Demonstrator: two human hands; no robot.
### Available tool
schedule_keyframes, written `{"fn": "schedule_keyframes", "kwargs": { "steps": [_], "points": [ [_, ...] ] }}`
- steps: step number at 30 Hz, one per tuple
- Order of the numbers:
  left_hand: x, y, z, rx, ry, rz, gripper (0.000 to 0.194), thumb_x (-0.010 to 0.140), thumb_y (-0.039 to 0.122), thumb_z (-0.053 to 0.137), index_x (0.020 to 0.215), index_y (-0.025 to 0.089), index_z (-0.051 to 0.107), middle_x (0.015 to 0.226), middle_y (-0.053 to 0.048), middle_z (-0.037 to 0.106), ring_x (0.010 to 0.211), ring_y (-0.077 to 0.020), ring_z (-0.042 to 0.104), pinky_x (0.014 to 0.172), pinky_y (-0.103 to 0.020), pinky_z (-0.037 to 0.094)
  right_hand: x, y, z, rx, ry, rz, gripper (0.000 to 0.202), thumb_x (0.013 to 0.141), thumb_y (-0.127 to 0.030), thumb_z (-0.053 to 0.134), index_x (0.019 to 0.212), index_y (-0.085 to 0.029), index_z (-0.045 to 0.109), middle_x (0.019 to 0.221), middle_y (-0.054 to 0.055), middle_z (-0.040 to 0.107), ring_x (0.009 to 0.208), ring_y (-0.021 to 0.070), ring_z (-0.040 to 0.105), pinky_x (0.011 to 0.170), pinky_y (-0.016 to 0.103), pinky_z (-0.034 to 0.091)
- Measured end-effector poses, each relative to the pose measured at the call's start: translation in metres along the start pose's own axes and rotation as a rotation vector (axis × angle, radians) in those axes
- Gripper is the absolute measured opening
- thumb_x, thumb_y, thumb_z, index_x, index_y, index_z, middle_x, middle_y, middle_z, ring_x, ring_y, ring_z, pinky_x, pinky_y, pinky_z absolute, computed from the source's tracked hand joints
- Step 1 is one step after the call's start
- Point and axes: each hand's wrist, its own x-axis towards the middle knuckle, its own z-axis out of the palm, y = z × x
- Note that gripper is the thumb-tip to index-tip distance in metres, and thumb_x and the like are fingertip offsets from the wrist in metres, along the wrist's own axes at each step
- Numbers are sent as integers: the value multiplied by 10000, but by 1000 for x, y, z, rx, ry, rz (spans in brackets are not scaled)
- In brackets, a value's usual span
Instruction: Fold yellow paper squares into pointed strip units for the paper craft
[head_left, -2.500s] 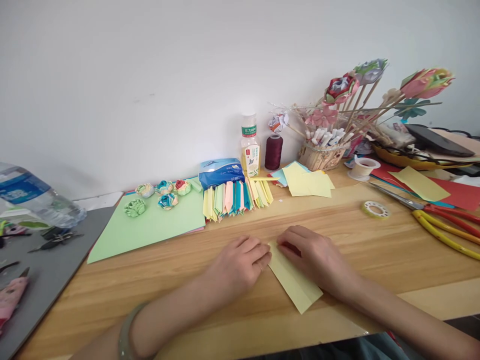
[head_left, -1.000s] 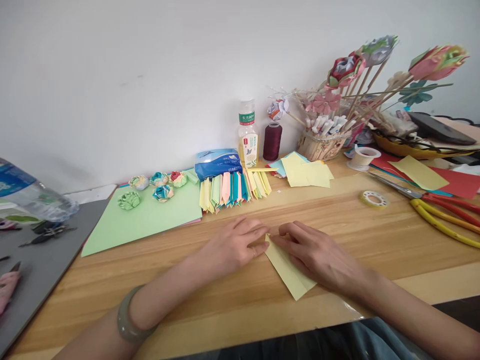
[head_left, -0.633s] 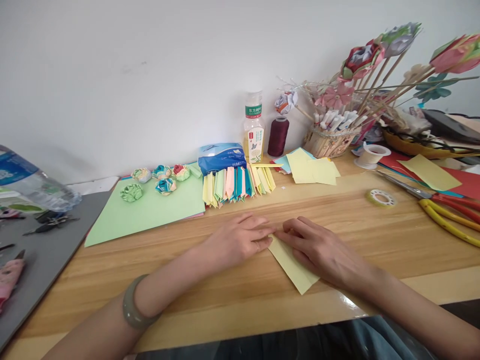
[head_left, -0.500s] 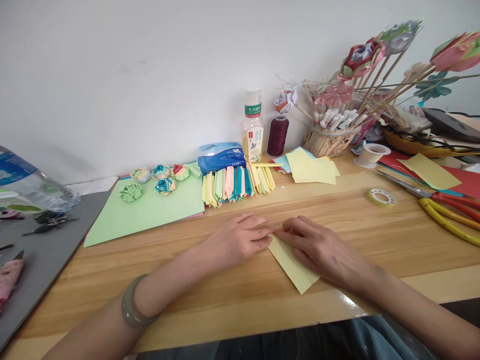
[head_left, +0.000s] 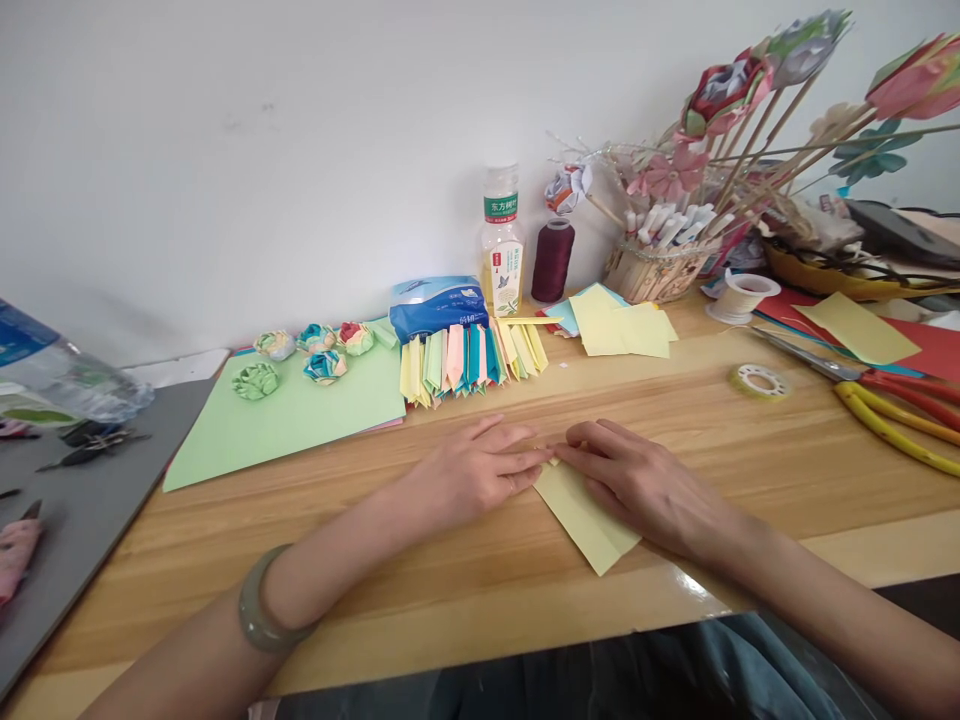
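Observation:
A pale yellow sheet of paper (head_left: 589,520) lies slanted on the wooden table, one corner pointing toward me. My left hand (head_left: 484,470) is palm down at its far end, index finger and thumb closed at the paper's edge while the other fingers stretch out over the table. Facing it, my right hand (head_left: 637,485) has bent fingers, with the fingertips pressing the same far end and the palm covering the right side of the sheet. The fingertips of both hands nearly meet there, hiding the fold between them.
Folded paper pieces (head_left: 472,362) stand in a row before a blue tissue pack (head_left: 439,307). Paper flowers (head_left: 324,367) rest on green sheets (head_left: 300,435). To the right are yellow sheets (head_left: 626,328), a tape roll (head_left: 759,380), scissors (head_left: 892,385) and a wire spool (head_left: 742,297).
Both hands stay at the paper's far end, with the fingertips shifted slightly and a small folded bit now showing between them. The whole view has tilted a little.

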Motion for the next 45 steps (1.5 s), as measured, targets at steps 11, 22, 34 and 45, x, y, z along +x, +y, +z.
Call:
{"fn": "schedule_keyframes", "kwargs": {
  "steps": [11,22,34,45],
  "points": [
    [1,0,-1,-38,-15,-2,313,981,172,328,1159,190,586,1261,4,575,1232,-227,443,1033,-434,329,-4,-3,-4,-5,47,-33,316,902,-134,339,1072,-150,605,896,95,592,802,186,562,676,315,508],
    [2,1,-3,-34,-10,-11,299,977,173,345,1134,181,599,1264,4,574,1226,-233,443,1042,-438,318,-3,-3,-2,-15,-1,-54,313,909,-143,344,1083,-142,603,901,100,588,818,198,541,703,346,510],
    [4,-1,-3,-73,23,-7,268,943,145,409,1130,178,599,1233,-22,598,1207,-253,440,1000,-442,361,-5,-5,-3,-127,4,-67,257,877,-112,407,1046,-140,599,991,102,622,895,233,518,736,387,457],
    [-6,-4,21,-91,78,-12,409,877,63,448,1238,235,533,1237,-41,595,1327,-258,296,1029,-516,326,-14,-4,-13,-141,-57,-99,274,912,-139,392,1117,-109,571,987,101,649,951,198,529,825,360,403]
  ]
}}
